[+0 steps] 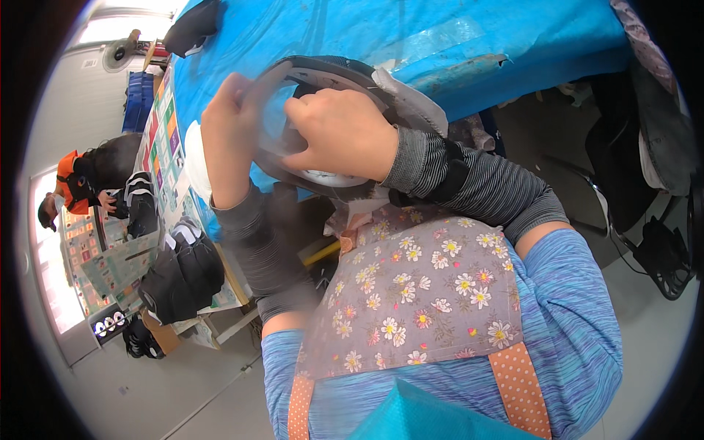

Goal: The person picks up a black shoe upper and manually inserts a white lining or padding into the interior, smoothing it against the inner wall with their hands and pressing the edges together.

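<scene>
Touching a dark-rimmed piece [359,78] — left hand [226,125], partly blurred.

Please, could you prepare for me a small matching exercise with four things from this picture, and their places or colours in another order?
Column one:
1. right hand
2. apron
3. fan
4. table cover

Column two:
A. bright blue
B. at the opening of the dark hollow item
C. grey with flowers
D. at the upper left, near the white wall

Right pairs: 1-B, 2-C, 3-D, 4-A.
</scene>
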A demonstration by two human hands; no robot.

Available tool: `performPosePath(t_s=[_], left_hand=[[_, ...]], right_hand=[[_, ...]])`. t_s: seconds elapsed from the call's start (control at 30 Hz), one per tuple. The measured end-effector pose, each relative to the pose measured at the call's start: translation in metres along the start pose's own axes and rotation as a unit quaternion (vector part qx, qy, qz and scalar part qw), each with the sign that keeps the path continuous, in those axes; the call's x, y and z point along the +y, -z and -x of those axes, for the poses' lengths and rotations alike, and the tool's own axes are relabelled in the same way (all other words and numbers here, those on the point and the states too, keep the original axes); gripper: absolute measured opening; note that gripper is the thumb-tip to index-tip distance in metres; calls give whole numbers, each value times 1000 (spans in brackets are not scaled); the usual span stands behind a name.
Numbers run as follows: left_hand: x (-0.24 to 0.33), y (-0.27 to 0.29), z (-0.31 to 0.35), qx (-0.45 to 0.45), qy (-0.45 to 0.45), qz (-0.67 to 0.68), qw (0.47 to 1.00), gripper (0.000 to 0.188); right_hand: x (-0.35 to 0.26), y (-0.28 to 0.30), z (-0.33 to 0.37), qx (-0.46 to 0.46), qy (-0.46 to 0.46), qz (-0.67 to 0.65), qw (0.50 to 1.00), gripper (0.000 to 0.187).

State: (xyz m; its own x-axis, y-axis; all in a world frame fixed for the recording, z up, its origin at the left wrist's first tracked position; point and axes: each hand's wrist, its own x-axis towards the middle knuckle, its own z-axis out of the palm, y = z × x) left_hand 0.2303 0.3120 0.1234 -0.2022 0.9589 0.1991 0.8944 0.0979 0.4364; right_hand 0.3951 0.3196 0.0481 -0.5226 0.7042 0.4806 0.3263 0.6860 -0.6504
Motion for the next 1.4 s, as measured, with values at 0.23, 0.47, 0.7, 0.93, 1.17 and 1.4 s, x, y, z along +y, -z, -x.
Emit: performPosePath(t_s=[0.23,0.47,0.7,0.93,1.17,1.4], left_hand=[[-16,4,7,-89,-83,303,945,69],[-36,-43,18,-4,-63,423,904,90],[-18,-61,19,52,-89,409,906,82],[-11,-66,23,69,-63,414,906,82],[-22,-52,29,71,-94,374,920,50],[-1,-37,36,96,-94,177,975,49]], right_hand=[[3,-11,6,28,48,-122,991,23],[5,-24,3,166,54,-168,970,19],[15,-32,1,165,82,-185,965,20],[14,-24,-3,127,89,-199,968,17],[24,-7,6,-123,41,-355,926,41],[59,1,3,60,-207,-589,779,56]])
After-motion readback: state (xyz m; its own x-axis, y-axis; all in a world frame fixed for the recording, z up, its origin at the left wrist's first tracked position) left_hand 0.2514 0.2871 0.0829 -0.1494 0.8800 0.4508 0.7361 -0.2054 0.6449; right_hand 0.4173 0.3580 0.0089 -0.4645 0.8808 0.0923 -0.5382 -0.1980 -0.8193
